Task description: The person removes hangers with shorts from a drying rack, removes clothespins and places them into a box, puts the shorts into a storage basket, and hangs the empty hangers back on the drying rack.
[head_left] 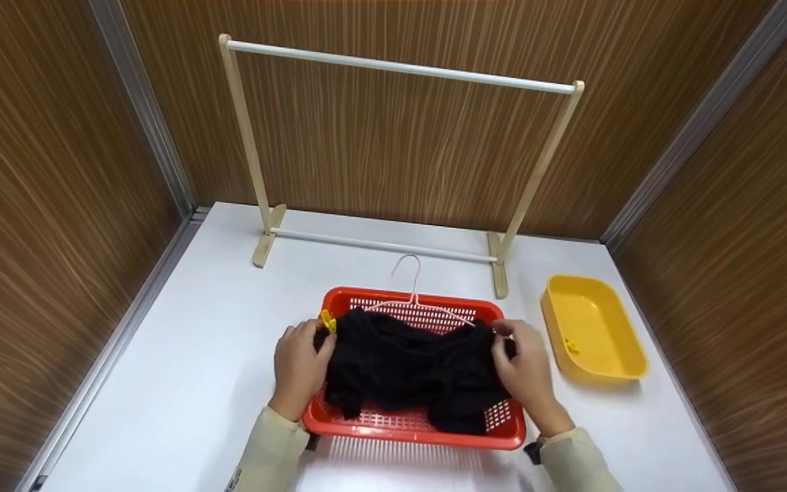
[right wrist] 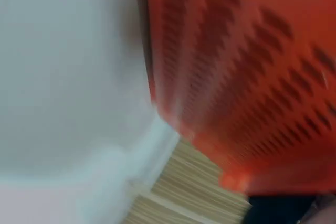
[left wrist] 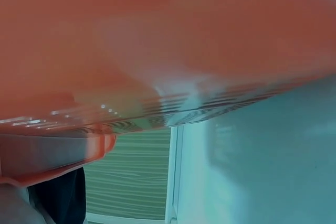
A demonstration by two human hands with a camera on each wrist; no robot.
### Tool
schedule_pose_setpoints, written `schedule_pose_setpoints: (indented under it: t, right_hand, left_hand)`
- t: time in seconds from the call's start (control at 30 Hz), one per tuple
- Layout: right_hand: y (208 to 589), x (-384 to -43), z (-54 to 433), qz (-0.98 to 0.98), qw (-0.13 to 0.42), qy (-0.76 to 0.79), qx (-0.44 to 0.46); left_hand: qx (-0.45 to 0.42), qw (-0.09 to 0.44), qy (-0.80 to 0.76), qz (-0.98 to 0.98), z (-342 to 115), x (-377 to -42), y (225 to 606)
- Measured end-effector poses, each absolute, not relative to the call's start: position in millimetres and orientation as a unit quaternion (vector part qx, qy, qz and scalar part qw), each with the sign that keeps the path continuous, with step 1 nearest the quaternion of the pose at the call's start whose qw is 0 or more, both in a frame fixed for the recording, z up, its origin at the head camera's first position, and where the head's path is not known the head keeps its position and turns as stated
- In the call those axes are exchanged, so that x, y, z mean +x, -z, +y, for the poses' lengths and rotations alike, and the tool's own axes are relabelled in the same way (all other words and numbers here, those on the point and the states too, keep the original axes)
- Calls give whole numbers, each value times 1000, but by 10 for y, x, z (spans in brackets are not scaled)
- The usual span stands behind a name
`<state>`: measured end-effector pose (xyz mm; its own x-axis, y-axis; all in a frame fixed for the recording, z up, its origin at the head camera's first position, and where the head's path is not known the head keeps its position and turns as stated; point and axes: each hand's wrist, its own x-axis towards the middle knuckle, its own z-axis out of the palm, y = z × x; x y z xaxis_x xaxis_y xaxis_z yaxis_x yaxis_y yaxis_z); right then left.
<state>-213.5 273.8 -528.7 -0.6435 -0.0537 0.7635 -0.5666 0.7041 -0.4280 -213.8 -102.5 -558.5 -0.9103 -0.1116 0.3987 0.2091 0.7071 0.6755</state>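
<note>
**Blk garment (head_left: 414, 365) over red basket (head_left: 373, 430), both hands pinching its ends**

L hand (head_left: 298, 362): thumb & fingers pinch blk cloth at the garment's L shoulder end. Yellow clip (head_left: 329, 322) sits right at the fingertips; can't tell if they grip it too. R hand (head_left: 529, 362): thumb & fingers bent in, pinching cloth at the opp. end. Wrist views mostly basket wall (R one blurry), so no extra finger info there.

Garment is spread side to side across the basket opening, lower edge bunched approx. near the front rim. Pink hanger (head_left: 415, 298) shows at the neckline, arms running down to the cloth at both shoulders; hook sticks up past the basket's far rim, nr the rack's lower bar.

Basket is on the white counter (head_left: 195, 383). Wood rack (head_left: 400, 66) w/ white bars stands behind it, upright. Yellow tray (head_left: 602, 335) is on the R, apart from basket, w/ small yellow bits (head_left: 572, 347) at its L side, too small to count. Brown wood-grain panels (head_left: 400, 150) around the counter.
</note>
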Motion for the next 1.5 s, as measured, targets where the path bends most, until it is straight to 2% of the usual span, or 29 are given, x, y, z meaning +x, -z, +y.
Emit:
schedule_pose_setpoints:
  t: [0.1,0.2,0.33,0.5,0.63,0.97,1.13,1.5]
  right_hand:
    - [4956,-2108,2692,-808,431,-339,215]
    - [4663,-2062,2490,-784,433,-352,270]
    - [4459,-2049,2064,-803,366,-277,380]
    - [4390,-2133,1530,-841,260,-157,448]
    - [4368,-2212,1215,-868,181,-68,457]
    - [4361,-2379,685,-901,61,1,430]
    - [4417,-2400,514,-912,47,-22,407]
    - [4558,-2530,388,-903,72,9,423]
  left_hand:
    - [-17,191,387,-902,-1005,-2129,5600]
    - [-14,191,382,-904,-1020,-2121,5611]
    - [-26,213,376,-902,-1046,-2137,5618]
    - [-43,216,380,-898,-1010,-2198,5603]
    - [-49,202,379,-902,-969,-2251,5594]
    - [-56,233,358,-902,-1027,-2246,5578]
    - [-60,240,360,-899,-1044,-2197,5588]
    - [-73,254,369,-891,-1064,-2149,5619]
